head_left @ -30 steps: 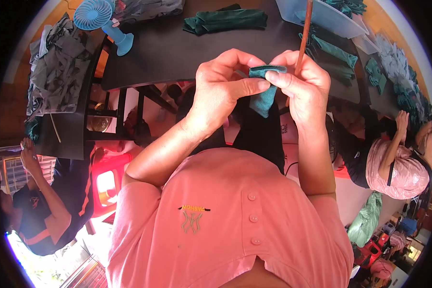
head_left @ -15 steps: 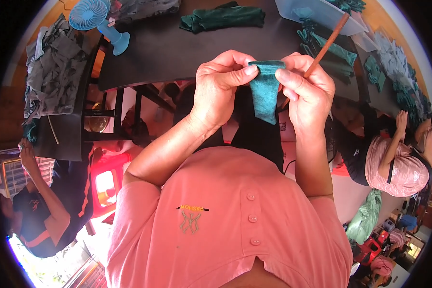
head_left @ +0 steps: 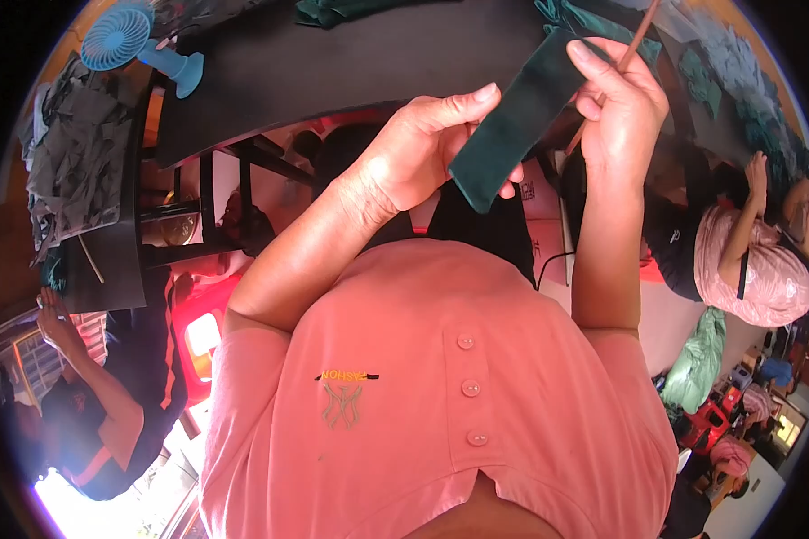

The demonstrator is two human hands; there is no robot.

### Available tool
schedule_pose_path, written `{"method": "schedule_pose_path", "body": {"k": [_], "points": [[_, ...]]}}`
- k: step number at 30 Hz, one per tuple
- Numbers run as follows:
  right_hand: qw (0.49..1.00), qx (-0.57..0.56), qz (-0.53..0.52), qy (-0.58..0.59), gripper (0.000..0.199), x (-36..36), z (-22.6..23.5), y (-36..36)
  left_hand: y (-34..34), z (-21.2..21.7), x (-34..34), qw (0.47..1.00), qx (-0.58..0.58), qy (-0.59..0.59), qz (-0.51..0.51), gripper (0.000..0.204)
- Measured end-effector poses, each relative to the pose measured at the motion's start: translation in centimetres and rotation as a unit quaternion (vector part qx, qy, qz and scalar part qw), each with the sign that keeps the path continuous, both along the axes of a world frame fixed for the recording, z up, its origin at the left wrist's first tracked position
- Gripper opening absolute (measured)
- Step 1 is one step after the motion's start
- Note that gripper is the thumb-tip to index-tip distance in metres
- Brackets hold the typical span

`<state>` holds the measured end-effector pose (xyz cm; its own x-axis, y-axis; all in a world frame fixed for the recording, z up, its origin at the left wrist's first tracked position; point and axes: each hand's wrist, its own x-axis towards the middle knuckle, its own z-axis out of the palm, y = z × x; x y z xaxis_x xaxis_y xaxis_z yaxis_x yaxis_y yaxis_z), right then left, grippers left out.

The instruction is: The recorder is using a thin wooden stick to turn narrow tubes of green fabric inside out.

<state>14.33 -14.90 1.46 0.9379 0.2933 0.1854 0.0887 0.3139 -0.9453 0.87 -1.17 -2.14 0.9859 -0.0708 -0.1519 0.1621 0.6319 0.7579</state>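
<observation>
The strip of cloth (head_left: pixel 503 135) I hold above my shirt (head_left: pixel 440 395) is plain dark teal green. The stick (head_left: pixel 634 45) above it is reddish brown. My shirt is salmon pink with matching pink buttons and a small olive-and-yellow emblem on the chest. The table (head_left: pixel 333 63) beyond the shirt is flat black. At its far left stands a little sky-blue fan (head_left: pixel 130 40); below that lies a pile of grey cloth (head_left: pixel 72 171). Right of my shirt, another person wears pale pink (head_left: pixel 755 269).
</observation>
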Motion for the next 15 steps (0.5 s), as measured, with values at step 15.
{"method": "schedule_pose_path", "body": {"k": [15], "points": [[0.994, -0.033, -0.105, 0.024, 0.016, 1.9, -6.1, -8.6, -3.7, 0.1, 1.1, 0.985, 0.088, 0.135, 0.06, 0.022]]}}
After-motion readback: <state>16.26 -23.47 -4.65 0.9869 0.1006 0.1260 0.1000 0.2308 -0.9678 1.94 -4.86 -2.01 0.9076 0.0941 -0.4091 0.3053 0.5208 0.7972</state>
